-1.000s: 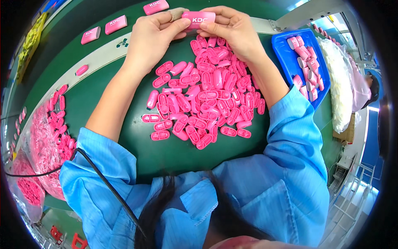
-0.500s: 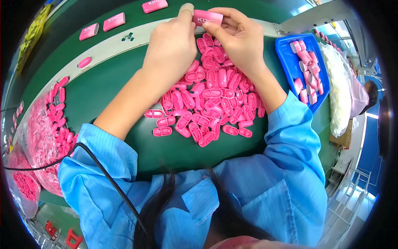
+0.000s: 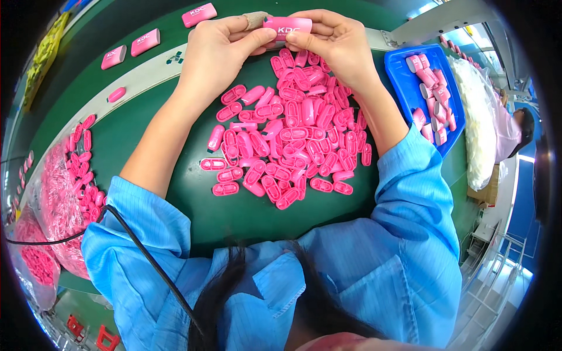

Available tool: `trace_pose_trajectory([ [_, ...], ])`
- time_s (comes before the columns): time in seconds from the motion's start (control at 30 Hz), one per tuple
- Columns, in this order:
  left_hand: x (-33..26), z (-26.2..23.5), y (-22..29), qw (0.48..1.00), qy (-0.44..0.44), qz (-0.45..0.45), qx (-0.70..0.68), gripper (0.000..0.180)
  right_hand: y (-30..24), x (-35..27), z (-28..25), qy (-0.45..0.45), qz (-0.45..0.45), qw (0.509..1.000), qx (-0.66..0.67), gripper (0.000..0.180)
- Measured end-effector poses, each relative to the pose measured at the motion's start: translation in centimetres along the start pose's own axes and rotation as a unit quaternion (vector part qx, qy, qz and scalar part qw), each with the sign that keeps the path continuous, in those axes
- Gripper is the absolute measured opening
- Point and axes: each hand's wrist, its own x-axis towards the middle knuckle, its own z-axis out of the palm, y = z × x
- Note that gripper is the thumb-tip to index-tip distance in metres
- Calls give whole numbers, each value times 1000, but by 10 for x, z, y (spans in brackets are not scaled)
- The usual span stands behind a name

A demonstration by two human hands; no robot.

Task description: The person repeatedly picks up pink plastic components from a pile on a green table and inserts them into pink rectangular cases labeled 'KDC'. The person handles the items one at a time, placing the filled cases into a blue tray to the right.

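Between my two hands, at the far side of the table, is a pink casing with rounded edges and pale printing facing me. My left hand is closed at its left end, thumb beneath and a finger in a tan wrap behind. Closed on its right end, my right hand pinches it with thumb and fingers. A small dark bit shows at the casing's upper left corner. Below my hands spreads a heap of small pink oval caps, many with their hollow sides up.
A blue tray of pink casings stands at the right, beside a white plastic bag. Beyond a pale rail, several printed casings lie on a green belt. Clear bags of pink caps sit at the left.
My left hand has turned and shifted left, uncovering more caps; its thumb now lies along the casing's lower edge. Beyond the rail, the printed casings have moved to the left.
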Motion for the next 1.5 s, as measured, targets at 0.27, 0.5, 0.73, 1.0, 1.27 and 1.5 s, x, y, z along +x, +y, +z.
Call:
trace_pose_trajectory([
  [0.27,-14,16,20,994,45,19,97,26,-2,-6,12,-9,8,1000,26,23],
  [0.5,-4,-8,4,886,83,178,421,38,8,41,7,-43,20,999,-24,24],
  [0.73,-32,-37,52,891,-174,-37,418,25,38,95,1,100,34,986,-125,32],
  [1.0,-32,-16,45,913,-119,-21,391,19,-38,-8,-140,97,28,803,-587,28],
  [1.27,-5,-1,18,987,-98,-111,-58,36,18,-68,-202,164,-10,708,-687,37],
  [1.5,-2,-8,4,975,-106,-128,-146,40,5,-83,-170,136,74,734,-662,43],
])
